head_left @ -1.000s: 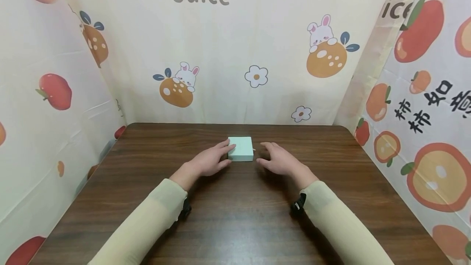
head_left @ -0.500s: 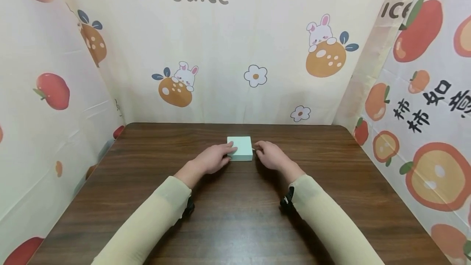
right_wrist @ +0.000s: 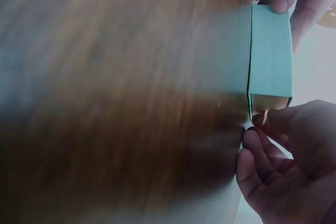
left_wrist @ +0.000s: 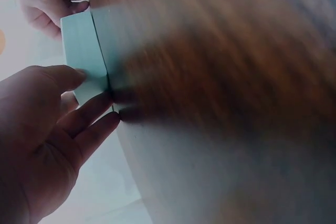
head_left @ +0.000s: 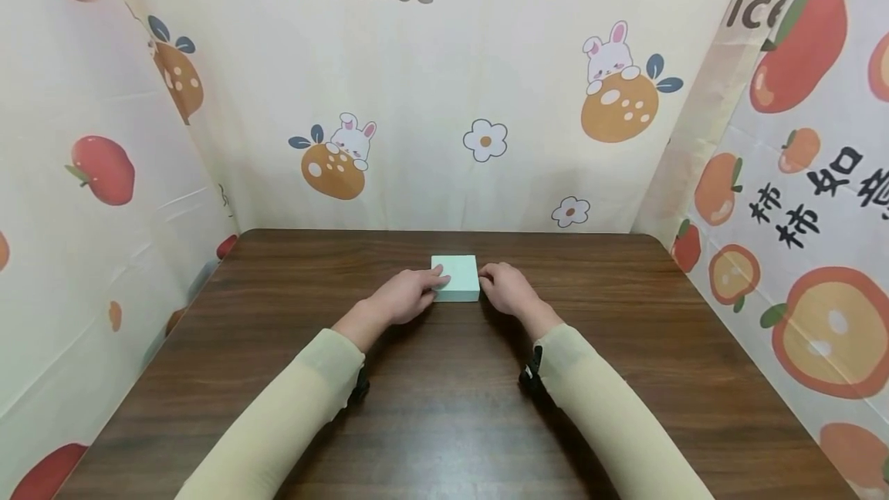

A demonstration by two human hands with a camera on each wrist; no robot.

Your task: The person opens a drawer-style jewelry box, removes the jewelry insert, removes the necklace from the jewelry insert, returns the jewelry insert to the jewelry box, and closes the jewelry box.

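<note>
A flat mint-green box [head_left: 456, 275] lies on the table near its far edge. My left hand [head_left: 401, 295] grips the box's left end; in the left wrist view the thumb [left_wrist: 71, 77] lies against one face and two fingertips reach down by the tabletop. At the other end, my right hand [head_left: 509, 289] has curled fingers. The right wrist view shows its thumb and forefinger pinching a small pale pull tab [right_wrist: 264, 116] at the box's brownish, recessed end. The remaining fingers of the right hand [right_wrist: 310, 153] curl beside the tabletop.
The dark wood-grain table [head_left: 444, 407] has rounded far corners. Fruit-printed curtains [head_left: 417, 83] hang behind it and along both sides. A black strap [head_left: 531, 373] sits on the right wrist, with another on the left.
My right hand has moved left to the box's right end, and its fingers have closed on the pull tab. My left hand has settled more firmly around the left end. The box stays in place.
</note>
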